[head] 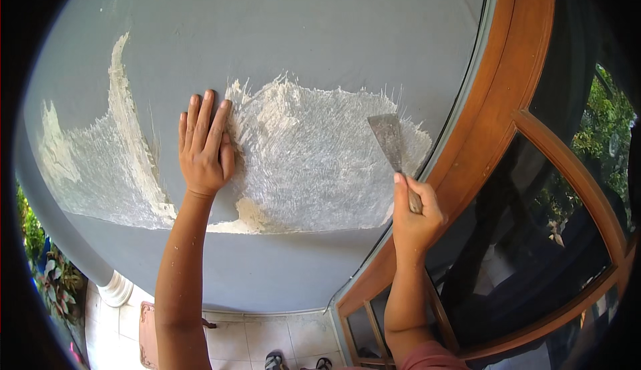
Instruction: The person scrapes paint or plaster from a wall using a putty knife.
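Note:
My right hand grips the handle of a putty knife, its metal blade pointing up and lying over the right part of a scraped patch. The patch is rough, pale and scratched, with ragged upper edges, on a grey painted wall. Flat on the wall, at the patch's left edge, rests my left hand, fingers up and somewhat spread, holding nothing. Left of it runs a second scraped area with a long cream strip. Whether the blade touches the wall I cannot tell.
A brown wooden window frame with dark glass borders the wall on the right, a thin black cable beside it. Below are floor tiles, my sandalled feet and a carved wooden piece of furniture. A column base and plants stand lower left.

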Demonstrator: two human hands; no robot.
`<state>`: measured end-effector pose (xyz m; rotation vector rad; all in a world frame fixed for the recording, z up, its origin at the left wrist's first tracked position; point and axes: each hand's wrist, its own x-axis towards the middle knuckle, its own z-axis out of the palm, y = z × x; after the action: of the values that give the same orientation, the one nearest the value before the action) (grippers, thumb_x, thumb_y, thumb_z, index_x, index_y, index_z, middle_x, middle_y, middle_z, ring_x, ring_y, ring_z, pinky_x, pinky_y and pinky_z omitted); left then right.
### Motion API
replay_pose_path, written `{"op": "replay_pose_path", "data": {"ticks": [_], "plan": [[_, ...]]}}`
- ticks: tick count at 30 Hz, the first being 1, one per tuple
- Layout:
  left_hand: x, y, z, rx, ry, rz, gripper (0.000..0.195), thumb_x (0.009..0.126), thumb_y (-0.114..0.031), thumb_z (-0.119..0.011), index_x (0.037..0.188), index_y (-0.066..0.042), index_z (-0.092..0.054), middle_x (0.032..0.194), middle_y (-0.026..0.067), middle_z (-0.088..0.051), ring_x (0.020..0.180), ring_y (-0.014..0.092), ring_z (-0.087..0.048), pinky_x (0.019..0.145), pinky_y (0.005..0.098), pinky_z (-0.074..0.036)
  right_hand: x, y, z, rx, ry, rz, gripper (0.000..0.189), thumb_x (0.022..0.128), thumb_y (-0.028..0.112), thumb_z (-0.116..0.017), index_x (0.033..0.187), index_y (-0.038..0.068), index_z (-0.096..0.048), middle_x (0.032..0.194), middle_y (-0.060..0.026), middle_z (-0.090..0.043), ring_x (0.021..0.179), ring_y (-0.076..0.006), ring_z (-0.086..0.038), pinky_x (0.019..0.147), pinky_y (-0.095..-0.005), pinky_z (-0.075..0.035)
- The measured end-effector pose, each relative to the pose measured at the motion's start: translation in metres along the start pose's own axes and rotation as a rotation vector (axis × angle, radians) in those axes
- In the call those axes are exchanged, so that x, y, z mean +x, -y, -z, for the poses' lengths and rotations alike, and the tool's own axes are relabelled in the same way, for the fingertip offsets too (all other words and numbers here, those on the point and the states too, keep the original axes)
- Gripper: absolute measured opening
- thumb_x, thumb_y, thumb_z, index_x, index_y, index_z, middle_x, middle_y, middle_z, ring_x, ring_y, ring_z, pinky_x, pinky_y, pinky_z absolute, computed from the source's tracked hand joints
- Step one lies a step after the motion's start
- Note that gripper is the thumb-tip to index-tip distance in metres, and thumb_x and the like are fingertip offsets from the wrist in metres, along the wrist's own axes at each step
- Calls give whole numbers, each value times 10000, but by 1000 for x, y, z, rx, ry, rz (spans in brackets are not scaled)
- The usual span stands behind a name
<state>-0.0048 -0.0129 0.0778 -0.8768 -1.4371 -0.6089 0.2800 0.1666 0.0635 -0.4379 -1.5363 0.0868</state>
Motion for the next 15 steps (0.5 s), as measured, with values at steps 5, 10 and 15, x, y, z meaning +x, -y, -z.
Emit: {"op": "replay_pose_path", "data": {"ticks": [5, 10, 15], "plan": [[-3, 2, 1, -6, 13, 10, 512, 872, -103, -426, 1365, -83, -559, 1463, 147, -473, 1411, 345, -360, 1167, 473, -226, -3, 2, 2, 91, 18, -57, 141, 794, 94, -794, 829, 15, -682, 785, -118, -709, 698, -233, -696, 614, -306, -530], [0, -1, -1, 13, -14, 10, 499, 877, -121, -433, 1354, -123, -576, 1449, 120, -494, 1395, 323, -390, 1162, 461, -249, 18, 17, -2, 5, -25, -88, 142, 805, 105, -786, 852, 13, -689, 807, -117, -711, 714, -220, -694, 627, -304, -527], [-2, 1, 3, 21, -12, 11, 490, 880, -139, -445, 1349, -159, -586, 1437, 89, -515, 1386, 295, -412, 1159, 440, -267, -2, 18, 5, 25, -4, -96, 141, 806, 112, -789, 839, 8, -700, 784, -107, -717, 702, -193, -700, 620, -282, -534]]}}
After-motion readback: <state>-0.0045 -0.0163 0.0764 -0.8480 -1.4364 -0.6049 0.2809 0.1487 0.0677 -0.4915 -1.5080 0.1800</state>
